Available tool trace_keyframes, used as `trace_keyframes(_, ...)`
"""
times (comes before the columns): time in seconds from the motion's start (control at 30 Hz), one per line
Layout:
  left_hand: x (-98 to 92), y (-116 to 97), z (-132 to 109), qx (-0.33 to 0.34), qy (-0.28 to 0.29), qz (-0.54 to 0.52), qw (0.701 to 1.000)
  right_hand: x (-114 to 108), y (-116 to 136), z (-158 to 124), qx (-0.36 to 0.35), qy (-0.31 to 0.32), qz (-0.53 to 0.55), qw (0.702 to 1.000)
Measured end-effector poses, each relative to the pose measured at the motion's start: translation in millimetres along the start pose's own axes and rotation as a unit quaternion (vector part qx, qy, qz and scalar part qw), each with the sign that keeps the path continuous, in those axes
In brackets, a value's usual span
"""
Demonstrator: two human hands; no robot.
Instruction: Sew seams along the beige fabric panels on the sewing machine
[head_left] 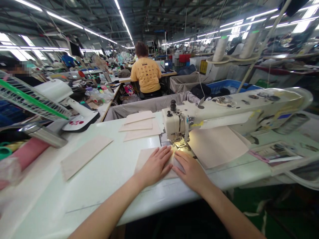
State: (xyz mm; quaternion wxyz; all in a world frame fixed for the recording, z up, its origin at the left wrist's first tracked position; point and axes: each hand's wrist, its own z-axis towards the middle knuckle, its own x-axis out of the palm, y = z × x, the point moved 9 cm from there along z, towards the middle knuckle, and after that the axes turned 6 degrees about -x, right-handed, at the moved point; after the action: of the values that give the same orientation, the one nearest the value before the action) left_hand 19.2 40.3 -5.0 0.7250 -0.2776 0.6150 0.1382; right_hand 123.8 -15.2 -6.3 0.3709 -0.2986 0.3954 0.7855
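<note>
My left hand lies flat, fingers stretched out, on a pale beige fabric piece on the white table. My right hand rests flat beside it on the same piece, fingertips pointing at the presser foot of the white sewing machine. The fabric's far edge sits just under the lit needle area. A larger beige piece lies under the machine arm to the right.
A stack of beige pieces lies behind the machine head, and a long beige strip lies at left. A desk fan stands far left. A person in a yellow shirt sits ahead. Thread cones stand above the machine.
</note>
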Motion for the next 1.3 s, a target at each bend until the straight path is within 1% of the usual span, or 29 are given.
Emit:
trace_keyframes(0.13, 2.2, 0.5, -0.8, 0.0, 0.006, 0.004, 1.0, 1.1, 0.2, -2.2, 0.001, 0.0, -0.006, 1.0)
trace_keyframes(0.3, 1.3, 5.0, 4.9, 0.001, 0.011, 0.01, 1.0, 0.0, 0.6, 2.7, 0.003, 0.009, -0.015, 1.0)
trace_keyframes(0.4, 0.0, 3.6, 3.5, -0.003, 0.019, 0.02, 1.0, -4.8, 3.5, -4.2, -0.003, 0.014, -0.017, 1.0)
trace_keyframes(0.47, -0.6, -6.2, -4.4, 0.008, 0.023, 0.02, 1.0, -11.4, 7.2, -16.1, -0.008, 0.015, -0.016, 1.0)
trace_keyframes(0.6, 2.9, -44.0, -31.9, 0.092, 0.054, -0.012, 0.994, -27.4, 17.2, -41.2, -0.04, 0.01, -0.008, 0.999)
trace_keyframes(0.63, 2.4, -49.9, -36.9, 0.103, 0.055, -0.019, 0.993, -29.8, 19.3, -44.1, -0.052, 0.011, -0.008, 0.999)
trace_keyframes(0.7, -0.5, -52.9, -40.4, 0.106, 0.045, -0.029, 0.993, -31.9, 21.0, -44.0, -0.072, 0.013, -0.012, 0.997)
trace_keyframes(0.77, -2.5, -48.5, -37.2, 0.104, 0.04, -0.034, 0.993, -30.8, 19.1, -37.1, -0.082, 0.013, -0.02, 0.996)
trace_keyframes(0.87, -4.7, -34.8, -25.6, 0.098, 0.035, -0.033, 0.994, -25.9, 12.2, -20.7, -0.078, 0.018, -0.026, 0.996)
trace_keyframes(1.13, -6.9, 1.2, 5.8, 0.083, 0.032, -0.053, 0.995, -14.3, -4.9, 18.6, -0.035, 0.045, -0.015, 0.998)
trace_keyframes(1.23, -11.5, 11.4, 17.3, 0.092, 0.02, -0.073, 0.993, -12.4, -10.0, 28.0, -0.014, 0.044, -0.018, 0.999)
trace_keyframes(1.3, -13.6, 17.3, 24.2, 0.099, 0.014, -0.077, 0.992, -11.5, -11.8, 29.5, -0.005, 0.041, -0.014, 0.999)
